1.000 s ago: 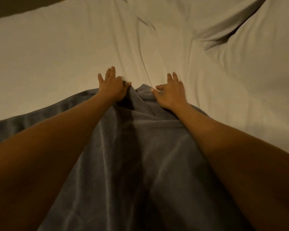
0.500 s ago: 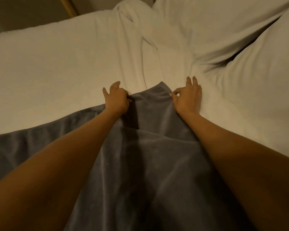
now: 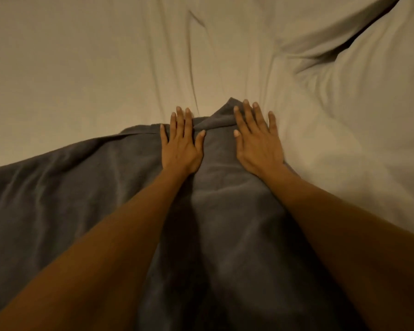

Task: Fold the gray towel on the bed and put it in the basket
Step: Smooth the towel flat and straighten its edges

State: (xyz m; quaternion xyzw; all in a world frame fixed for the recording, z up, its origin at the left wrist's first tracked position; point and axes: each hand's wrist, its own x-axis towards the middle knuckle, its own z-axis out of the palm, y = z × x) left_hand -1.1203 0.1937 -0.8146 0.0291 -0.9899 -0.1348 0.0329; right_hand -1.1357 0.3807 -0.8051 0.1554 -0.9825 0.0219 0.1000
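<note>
The gray towel (image 3: 225, 211) lies spread over the bed, reaching from the near edge of the view to a pointed far end at the middle. My left hand (image 3: 181, 143) lies flat on the towel's far edge, palm down, fingers straight and apart. My right hand (image 3: 257, 137) lies flat next to the towel's far corner, fingers spread, some of them over the sheet. Neither hand grips the cloth. Both forearms stretch across the towel and hide parts of it. No basket is in view.
The bed's white sheet (image 3: 81, 80) is wrinkled and fills the far half of the view. A white pillow or duvet fold (image 3: 368, 80) bulges at the far right, with a dark crease beside it.
Both hands have let go of the towel's far edge, which they pinched half a second ago, and now lie flat on it. The far corner has settled on the sheet.
</note>
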